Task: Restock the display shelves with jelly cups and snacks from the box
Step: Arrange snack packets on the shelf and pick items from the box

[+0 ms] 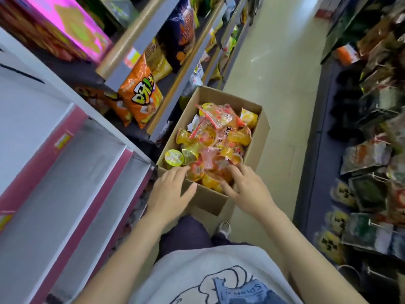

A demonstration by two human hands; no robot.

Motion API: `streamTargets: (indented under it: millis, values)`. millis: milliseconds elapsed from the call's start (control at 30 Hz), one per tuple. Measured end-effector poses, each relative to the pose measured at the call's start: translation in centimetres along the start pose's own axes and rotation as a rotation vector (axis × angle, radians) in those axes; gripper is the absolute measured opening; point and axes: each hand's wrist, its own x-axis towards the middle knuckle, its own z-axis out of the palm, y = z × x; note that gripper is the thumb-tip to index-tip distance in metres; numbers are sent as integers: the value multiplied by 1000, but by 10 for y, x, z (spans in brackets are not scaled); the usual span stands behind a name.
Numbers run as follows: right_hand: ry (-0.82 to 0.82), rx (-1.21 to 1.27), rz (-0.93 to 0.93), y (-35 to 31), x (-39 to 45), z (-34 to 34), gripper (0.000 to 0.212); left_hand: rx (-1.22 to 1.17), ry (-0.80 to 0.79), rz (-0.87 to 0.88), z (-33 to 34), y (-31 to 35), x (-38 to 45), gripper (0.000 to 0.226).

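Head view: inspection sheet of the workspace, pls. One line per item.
Surface: beige aisle floor, box stands on it.
Job's things: open cardboard box heaped with jelly cups; stepped display shelves on the left.
Clutter: orange snack bags on the next shelving.
Hands: left hand and right hand reach into the near end of the box, fingers on cups, no clear grip.
Cables: nothing seen.
Surroundings: hanging packets across the aisle.

A person with bare forearms wears a light grey short-sleeved T-shirt (197, 270) printed with a blue-and-white line drawing, dark navy trousers (186, 233), and a white sneaker (224, 229).
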Motion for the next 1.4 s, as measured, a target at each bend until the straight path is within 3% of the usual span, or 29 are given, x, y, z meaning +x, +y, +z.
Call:
streamTargets:
  millis: [200, 333, 500, 633, 733, 833, 900, 933, 1033, 1133, 1267, 1400]
  values:
    - [-100, 25, 87, 33, 99, -7, 54, -59, -123, -42, 14, -13, 129, 63]
    - [-103, 283, 245, 55, 162, -6, 48, -171, -209, -61, 23, -20, 207, 69]
    - [-84, 593, 519, 78, 258, 24, 40, -463, -183, -344, 48, -21, 294, 53]
    - [-149, 635, 558, 92, 303, 50, 29, -452, -238, -532, 80, -17, 337, 38]
    - [-165, 683, 578, 107, 315, 56, 27, -509, -234, -586, 98, -5, 349, 46]
    - [-151, 845, 636, 121, 315, 62, 30, -703, -149, -656, 103, 14, 354, 37]
    - [-156, 1039, 707, 127, 313, 63, 39, -773, -54, -664, 102, 22, 353, 54]
    - [-184, 1159, 732, 129, 312, 61, 40, -811, -23, -654, 102, 24, 351, 51]
    - [-273, 1503, 828, 127, 316, 46, 26, -977, 70, -617, 89, 41, 340, 1]
    - [-316, 1723, 948, 120, 323, 30, 44, -1082, 126, -612, 71, 57, 321, 13]
    - [-451, 1766, 879, 102, 329, 14, 50, -1150, 160, -680, 50, 69, 292, 13]
    - [-363, 1661, 867, 90, 327, 11, 65, -1005, 327, -888, 45, 70, 273, 24]
